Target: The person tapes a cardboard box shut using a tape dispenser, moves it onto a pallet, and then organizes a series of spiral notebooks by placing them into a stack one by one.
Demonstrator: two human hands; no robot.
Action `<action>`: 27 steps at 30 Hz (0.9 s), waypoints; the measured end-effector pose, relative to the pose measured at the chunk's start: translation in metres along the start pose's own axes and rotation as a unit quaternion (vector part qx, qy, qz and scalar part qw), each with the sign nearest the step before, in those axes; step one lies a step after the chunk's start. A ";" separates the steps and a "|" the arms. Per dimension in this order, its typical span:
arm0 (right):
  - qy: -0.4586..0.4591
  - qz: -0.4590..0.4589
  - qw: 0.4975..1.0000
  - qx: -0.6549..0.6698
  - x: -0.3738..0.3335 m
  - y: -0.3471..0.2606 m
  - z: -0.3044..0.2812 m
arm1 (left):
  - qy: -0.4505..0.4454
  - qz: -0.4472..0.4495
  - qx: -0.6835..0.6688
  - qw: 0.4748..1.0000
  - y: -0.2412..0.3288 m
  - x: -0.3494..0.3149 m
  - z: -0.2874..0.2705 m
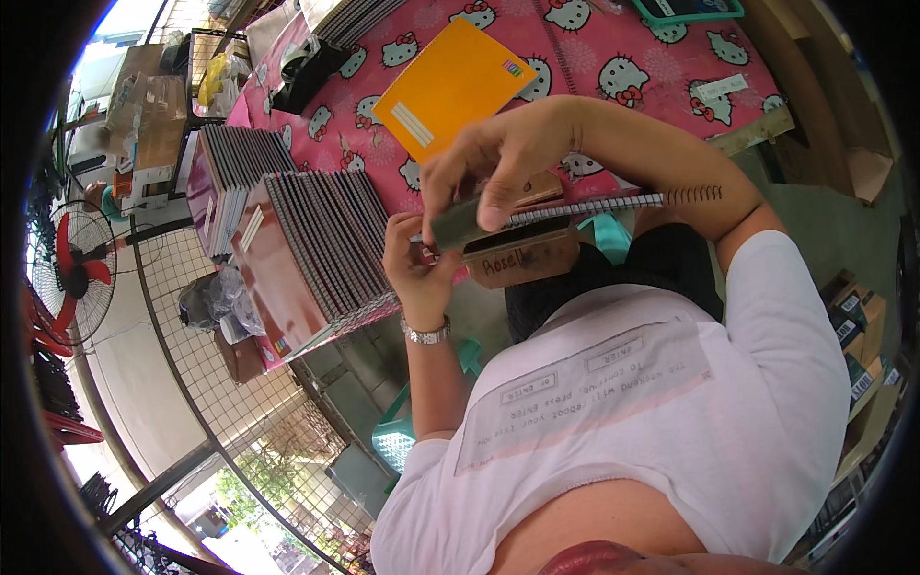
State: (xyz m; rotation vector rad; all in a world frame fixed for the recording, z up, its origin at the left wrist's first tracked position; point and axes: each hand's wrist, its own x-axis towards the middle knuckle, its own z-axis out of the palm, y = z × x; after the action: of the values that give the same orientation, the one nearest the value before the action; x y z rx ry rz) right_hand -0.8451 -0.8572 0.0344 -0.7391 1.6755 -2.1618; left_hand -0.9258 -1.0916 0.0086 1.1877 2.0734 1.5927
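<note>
Seen nearly edge-on in front of me is a notebook with a metal spiral coil (613,203) along its edge; the coil's loose end sticks out to the right. My right hand (498,163) reaches over from the right, thumb and fingers closed on a dark green block-like piece (454,226) at the coil's left part. My left hand (419,264), with a metal watch on its wrist, has its fingers curled round the left end of the notebook edge. Just below the coil is a brown wooden piece (522,264) with handwriting. The notebook's pages are mostly hidden.
A yellow spiral notebook (450,86) lies on the pink patterned tablecloth (613,43). Tall stacks of notebooks (307,249) stand at the table's left side, near a black device (311,72). A red-bladed fan (77,268) is far left; boxes (858,331) are at right.
</note>
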 end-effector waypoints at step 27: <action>0.489 0.362 0.485 -0.628 -0.207 0.135 0.095 | -0.037 0.033 -0.040 0.998 -0.008 0.019 -0.012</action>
State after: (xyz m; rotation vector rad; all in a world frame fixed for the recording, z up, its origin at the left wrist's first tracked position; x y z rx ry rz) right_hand -0.6313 -0.8599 -0.1214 1.2039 3.1101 -0.2326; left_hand -0.9493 -1.0859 0.0107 1.2786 1.9254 1.6188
